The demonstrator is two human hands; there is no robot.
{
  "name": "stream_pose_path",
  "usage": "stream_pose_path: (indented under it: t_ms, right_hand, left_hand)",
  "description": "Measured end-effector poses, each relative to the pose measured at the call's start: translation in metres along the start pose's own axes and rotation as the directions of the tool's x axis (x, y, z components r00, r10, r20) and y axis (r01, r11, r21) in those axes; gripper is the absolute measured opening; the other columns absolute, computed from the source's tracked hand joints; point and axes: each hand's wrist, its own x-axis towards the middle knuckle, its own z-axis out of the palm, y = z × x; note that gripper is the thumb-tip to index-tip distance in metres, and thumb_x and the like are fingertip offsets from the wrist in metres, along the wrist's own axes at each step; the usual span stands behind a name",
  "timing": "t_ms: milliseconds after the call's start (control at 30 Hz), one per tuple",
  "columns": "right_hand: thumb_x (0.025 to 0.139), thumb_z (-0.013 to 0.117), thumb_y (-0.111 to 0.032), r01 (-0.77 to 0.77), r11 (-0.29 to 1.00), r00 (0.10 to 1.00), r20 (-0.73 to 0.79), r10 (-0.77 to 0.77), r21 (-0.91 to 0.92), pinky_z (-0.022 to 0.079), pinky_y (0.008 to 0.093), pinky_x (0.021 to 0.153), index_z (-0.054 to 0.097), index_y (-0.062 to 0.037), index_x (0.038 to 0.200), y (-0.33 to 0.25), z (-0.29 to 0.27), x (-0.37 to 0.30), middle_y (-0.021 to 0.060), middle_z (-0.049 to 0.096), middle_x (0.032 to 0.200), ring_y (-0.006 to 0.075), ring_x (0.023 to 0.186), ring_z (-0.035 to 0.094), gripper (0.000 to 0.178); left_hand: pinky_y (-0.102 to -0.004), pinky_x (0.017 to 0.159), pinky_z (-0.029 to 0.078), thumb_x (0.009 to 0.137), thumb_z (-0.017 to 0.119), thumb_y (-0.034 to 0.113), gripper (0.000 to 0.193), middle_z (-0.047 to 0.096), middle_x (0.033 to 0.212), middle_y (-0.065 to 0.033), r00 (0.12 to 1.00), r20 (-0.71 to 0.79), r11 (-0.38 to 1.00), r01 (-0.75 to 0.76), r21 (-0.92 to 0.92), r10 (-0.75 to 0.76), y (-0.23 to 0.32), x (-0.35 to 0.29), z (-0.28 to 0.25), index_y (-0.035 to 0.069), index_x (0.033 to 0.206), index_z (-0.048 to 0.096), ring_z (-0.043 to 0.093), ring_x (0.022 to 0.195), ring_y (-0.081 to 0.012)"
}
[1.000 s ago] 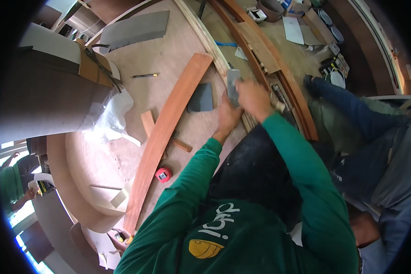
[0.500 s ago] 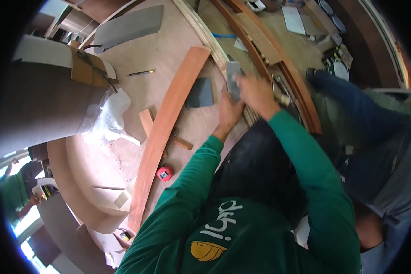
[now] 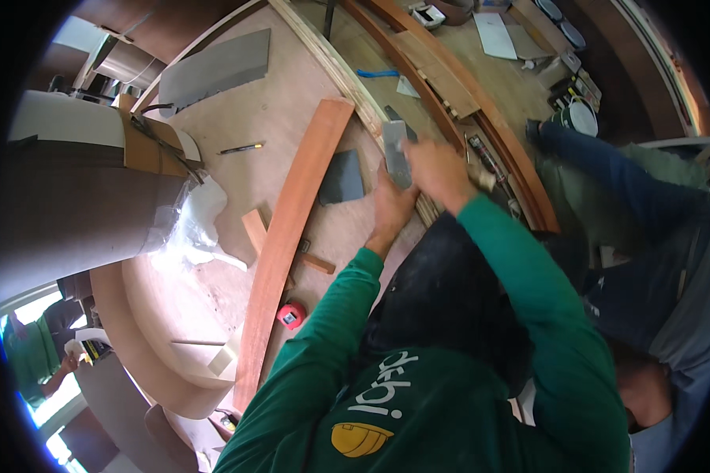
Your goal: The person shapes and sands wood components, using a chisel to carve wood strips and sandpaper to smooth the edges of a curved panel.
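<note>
A flat grey rectangular block, maybe a sharpening stone, lies at the edge of the pale worktop. My left hand grips its near end from the left, thumb up along its side. The fingers of my right hand are bent over its right side; whether they pinch a small piece against it is hidden. A dark pointed strip shows just beyond the block. To the left lies a dark grey sheet, beside a long curved reddish wooden board.
Near my left sleeve sits a red tape measure. Small wood offcuts lie by the board, and a pencil farther off. A large wrapped roll stands left. Curved wooden rails run at right, near another person's legs.
The view has shifted slightly. My right hand, blurred before, now shows more sharply and sits a little lower against the block. My left hand keeps its grip.
</note>
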Motion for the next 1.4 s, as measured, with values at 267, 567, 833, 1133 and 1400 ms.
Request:
stream_pose_path:
  t_ms: [267, 567, 833, 1133, 1400]
  right_hand:
    - [0.096, 0.060, -0.019, 0.002, 0.998, 0.999, -0.040, 0.000, 0.057, 0.056, 0.0541, 0.079, 0.068, -0.0122, 0.120, 0.021, -0.009, 0.037, 0.0172, 0.068, 0.103, 0.0399, 0.094, 0.071, 0.027]
    - [0.092, 0.062, -0.014, 0.005, 0.999, 1.000, -0.011, -0.004, 0.045, 0.057, 0.0529, 0.079, 0.066, -0.0103, 0.118, 0.016, -0.003, 0.024, 0.0184, 0.068, 0.109, 0.0386, 0.099, 0.072, 0.027]
    - [0.092, 0.060, -0.014, 0.104, 0.994, 0.994, -0.024, -0.103, 0.041, 0.059, 0.0519, 0.077, 0.067, -0.0090, 0.116, 0.011, -0.001, 0.000, 0.0202, 0.068, 0.106, 0.0388, 0.094, 0.073, 0.026]
    - [0.095, 0.057, -0.019, 0.093, 0.995, 0.988, -0.127, -0.088, 0.033, 0.057, 0.0501, 0.077, 0.072, -0.0086, 0.101, 0.000, 0.005, -0.018, 0.0154, 0.072, 0.101, 0.0340, 0.093, 0.075, 0.020]
    - [0.093, 0.059, -0.018, 0.127, 0.992, 0.984, -0.129, -0.125, 0.011, 0.057, 0.0504, 0.075, 0.072, -0.0082, 0.099, -0.003, 0.007, -0.016, 0.0149, 0.072, 0.100, 0.0340, 0.090, 0.074, 0.018]
  left_hand:
    - [-0.0422, 0.103, 0.051, 0.085, 0.083, 0.020, 0.087, 0.063, 0.133, -0.0287, 1.000, 0.025, 0.999, 0.006, -0.038, -0.005, 0.002, 0.001, 0.002, -0.004, 0.153, 0.034, 0.065, 0.122, -0.0387]
    - [-0.0412, 0.104, 0.051, 0.084, 0.083, 0.016, 0.081, 0.064, 0.132, -0.0266, 0.999, 0.044, 0.998, 0.027, -0.058, -0.024, 0.007, -0.001, 0.003, -0.005, 0.149, 0.039, 0.064, 0.123, -0.0348]
    - [-0.0400, 0.103, 0.050, 0.084, 0.082, 0.012, 0.076, 0.066, 0.128, -0.0230, 0.999, 0.024, 0.994, 0.035, -0.106, -0.032, 0.005, -0.002, 0.002, -0.004, 0.146, 0.043, 0.065, 0.121, -0.0323]
    - [-0.0404, 0.102, 0.051, 0.082, 0.084, 0.012, 0.074, 0.066, 0.129, -0.0233, 0.997, 0.031, 0.985, 0.080, -0.156, -0.076, -0.011, 0.002, 0.005, -0.004, 0.144, 0.046, 0.065, 0.119, -0.0317]
    - [-0.0413, 0.101, 0.051, 0.084, 0.084, 0.014, 0.077, 0.065, 0.131, -0.0247, 1.000, 0.020, 0.989, -0.021, -0.145, 0.024, -0.007, 0.005, 0.000, -0.005, 0.147, 0.043, 0.065, 0.120, -0.0327]
